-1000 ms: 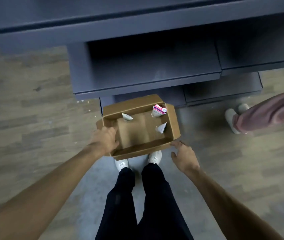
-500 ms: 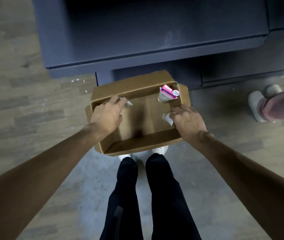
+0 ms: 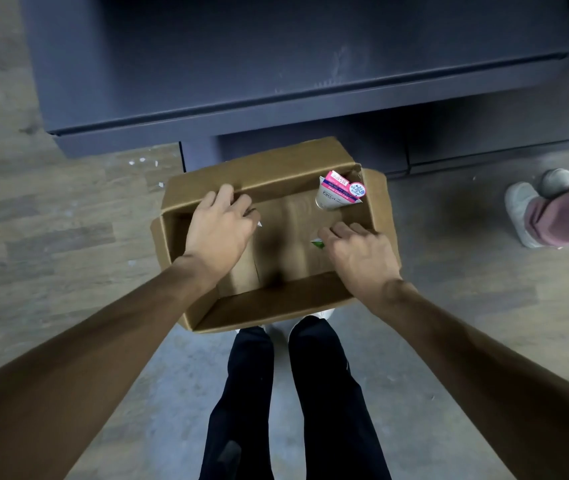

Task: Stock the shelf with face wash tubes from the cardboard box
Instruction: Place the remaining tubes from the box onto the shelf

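An open cardboard box (image 3: 276, 299) sits on the floor in front of my feet. My left hand (image 3: 220, 226) reaches into its left side, fingers curled over a face wash tube whose white tip (image 3: 259, 223) pokes out past them. On the right side of the box, my right hand (image 3: 359, 252) has its fingers closed on another tube; only its green and white end (image 3: 317, 242) shows. A third tube (image 3: 340, 192), white with a pink label, leans in the far right corner. The dark blue-grey shelf (image 3: 276, 105) stands just beyond the box.
Another person's white shoes and pink trouser leg (image 3: 539, 209) are on the floor at the right. My own dark trouser legs (image 3: 296, 393) are below the box. Wood-look flooring (image 3: 51, 237) spreads to the left, with small white scraps near the shelf base.
I have leaned closer to the box. Both hands moved from its rim down inside, and each has closed over a tube, the left one covering its tube more than before.
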`<move>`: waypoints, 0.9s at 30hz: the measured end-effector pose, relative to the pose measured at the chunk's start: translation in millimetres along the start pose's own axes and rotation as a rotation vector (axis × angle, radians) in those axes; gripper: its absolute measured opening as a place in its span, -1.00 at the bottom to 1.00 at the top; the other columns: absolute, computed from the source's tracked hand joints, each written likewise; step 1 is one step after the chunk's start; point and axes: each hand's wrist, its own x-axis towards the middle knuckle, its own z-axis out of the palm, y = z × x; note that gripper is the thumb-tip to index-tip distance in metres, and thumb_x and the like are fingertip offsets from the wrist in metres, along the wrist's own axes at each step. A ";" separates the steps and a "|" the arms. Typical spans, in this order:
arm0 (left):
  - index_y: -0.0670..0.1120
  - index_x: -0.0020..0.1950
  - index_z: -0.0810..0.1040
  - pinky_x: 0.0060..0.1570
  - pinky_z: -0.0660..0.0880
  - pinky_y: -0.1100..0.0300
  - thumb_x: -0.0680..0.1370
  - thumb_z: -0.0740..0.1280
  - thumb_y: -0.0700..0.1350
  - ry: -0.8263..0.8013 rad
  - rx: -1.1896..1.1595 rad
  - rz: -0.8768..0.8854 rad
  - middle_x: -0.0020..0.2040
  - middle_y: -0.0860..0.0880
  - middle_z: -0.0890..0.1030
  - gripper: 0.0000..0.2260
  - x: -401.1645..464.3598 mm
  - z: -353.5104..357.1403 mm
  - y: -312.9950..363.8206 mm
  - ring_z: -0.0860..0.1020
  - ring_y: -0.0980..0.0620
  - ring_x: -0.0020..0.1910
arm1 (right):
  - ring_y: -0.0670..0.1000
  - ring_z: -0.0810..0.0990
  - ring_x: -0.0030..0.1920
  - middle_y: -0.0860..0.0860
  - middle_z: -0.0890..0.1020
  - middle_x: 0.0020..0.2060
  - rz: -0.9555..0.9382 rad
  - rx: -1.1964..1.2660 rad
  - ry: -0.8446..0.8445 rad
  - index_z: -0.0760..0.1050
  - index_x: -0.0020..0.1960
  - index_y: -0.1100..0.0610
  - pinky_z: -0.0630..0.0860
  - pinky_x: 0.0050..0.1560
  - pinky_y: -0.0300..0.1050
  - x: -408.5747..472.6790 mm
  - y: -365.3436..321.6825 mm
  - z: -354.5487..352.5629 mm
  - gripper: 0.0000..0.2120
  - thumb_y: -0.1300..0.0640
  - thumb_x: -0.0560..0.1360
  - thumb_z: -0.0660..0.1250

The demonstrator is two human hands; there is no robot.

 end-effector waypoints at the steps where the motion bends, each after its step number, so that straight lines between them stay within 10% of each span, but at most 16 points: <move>1: -0.01 0.17 0.58 -0.06 0.33 0.07 0.58 0.29 -0.04 0.017 0.009 -0.003 0.00 0.01 0.56 -0.80 -0.8 0.8 0.9 0.39 -0.08 0.00 | 0.10 0.62 -0.06 0.03 0.59 -0.05 0.008 0.026 -0.004 0.47 0.15 0.09 0.36 -0.33 -0.10 -0.1 -1.9 2.8 -0.75 0.27 0.49 0.25; 15: -0.02 0.25 0.53 -0.20 0.49 0.05 0.61 0.25 -0.09 -0.151 -0.346 -0.218 0.06 -0.04 0.62 -0.78 -11.8 -0.7 6.1 0.63 -0.16 -0.10 | 0.08 0.64 -0.09 0.00 0.57 0.00 0.206 0.366 0.001 0.51 0.16 0.05 0.44 -0.20 -0.12 4.0 0.6 9.0 -0.78 0.20 0.52 0.36; 27: 0.06 0.19 0.63 -0.04 0.54 0.09 0.53 0.39 -0.05 -0.079 -0.725 -0.300 -0.06 -0.07 0.69 -0.77 -48.7 -145.1 -50.7 0.61 -0.10 -0.05 | 0.11 0.59 -0.01 0.05 0.66 -0.07 0.229 0.515 0.030 0.57 0.15 -0.01 0.46 0.00 -0.11 -23.5 -3.2 -149.6 -0.75 0.06 0.48 0.43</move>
